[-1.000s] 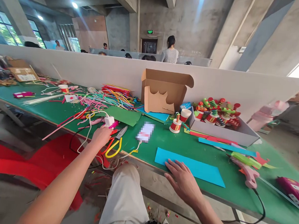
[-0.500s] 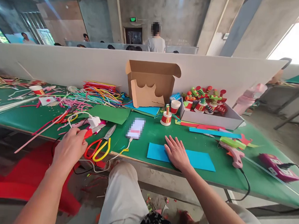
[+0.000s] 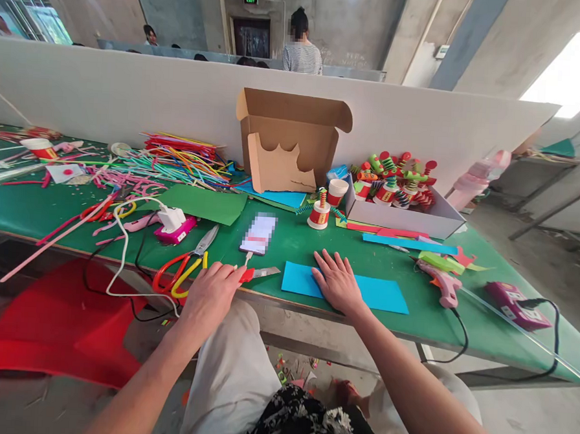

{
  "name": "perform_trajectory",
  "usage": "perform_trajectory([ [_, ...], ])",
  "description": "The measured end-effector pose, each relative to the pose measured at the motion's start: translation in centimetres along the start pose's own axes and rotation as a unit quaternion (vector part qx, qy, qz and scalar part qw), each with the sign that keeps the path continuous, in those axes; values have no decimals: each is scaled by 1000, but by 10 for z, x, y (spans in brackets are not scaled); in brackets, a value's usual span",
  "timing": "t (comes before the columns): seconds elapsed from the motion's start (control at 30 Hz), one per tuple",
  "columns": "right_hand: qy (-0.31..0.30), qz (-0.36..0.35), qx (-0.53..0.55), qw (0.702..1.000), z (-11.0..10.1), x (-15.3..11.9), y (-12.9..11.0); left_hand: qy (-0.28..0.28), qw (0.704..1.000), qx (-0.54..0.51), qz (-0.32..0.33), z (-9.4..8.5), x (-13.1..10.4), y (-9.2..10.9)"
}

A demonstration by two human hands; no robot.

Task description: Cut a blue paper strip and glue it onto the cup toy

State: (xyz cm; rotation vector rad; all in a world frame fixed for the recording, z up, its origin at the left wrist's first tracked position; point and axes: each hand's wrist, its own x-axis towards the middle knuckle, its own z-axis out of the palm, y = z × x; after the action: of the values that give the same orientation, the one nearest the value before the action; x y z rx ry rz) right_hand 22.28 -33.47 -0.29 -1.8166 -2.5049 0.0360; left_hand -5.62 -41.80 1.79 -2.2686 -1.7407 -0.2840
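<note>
My left hand (image 3: 214, 292) is closed around a red-handled utility knife (image 3: 266, 272), its blade pointing right toward the blue paper strip (image 3: 382, 293). A small gap separates the blade tip from the paper's left end. My right hand (image 3: 338, 281) lies flat on the strip with fingers spread, pressing it to the table. Just left of my left hand are scissors (image 3: 183, 271) with red and yellow handles, partly hidden by that hand. A phone (image 3: 258, 233) with a white cable lies beyond the knife. Behind my right hand stands a paper-cup figure (image 3: 318, 214) with spring-like arms.
A white box (image 3: 401, 216) of similar figures stands at the back right. Pink glue gun (image 3: 445, 286) and purple power block (image 3: 519, 305) lie right. An open cardboard box (image 3: 295, 123) leans on the white partition. Pipe cleaners (image 3: 176, 166), green paper (image 3: 200, 202) and a cabled plug (image 3: 172, 218) fill the left.
My left hand has carried the utility knife rightward, past the scissors to near the blue paper. My right hand stays flat on the paper. The camera view has shifted slightly.
</note>
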Motion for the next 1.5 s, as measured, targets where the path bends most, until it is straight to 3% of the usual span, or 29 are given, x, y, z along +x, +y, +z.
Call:
perform_trajectory([
  [0.6, -18, -5, 7, 1000, -5, -1, -1, 66, 998, 6, 18, -9, 7, 14],
  [0.87, -18, -8, 7, 1000, -4, 0, 0, 32, 998, -24, 41, -7, 8, 16],
  [1.1, -12, -15, 3, 1000, -1, 1, 2, 2, 997, -63, 42, 8, 4, 9],
  [1.5, -12, -14, 1, 1000, -3, 0, 0, 0, 991, -118, 61, 13, -5, 6],
])
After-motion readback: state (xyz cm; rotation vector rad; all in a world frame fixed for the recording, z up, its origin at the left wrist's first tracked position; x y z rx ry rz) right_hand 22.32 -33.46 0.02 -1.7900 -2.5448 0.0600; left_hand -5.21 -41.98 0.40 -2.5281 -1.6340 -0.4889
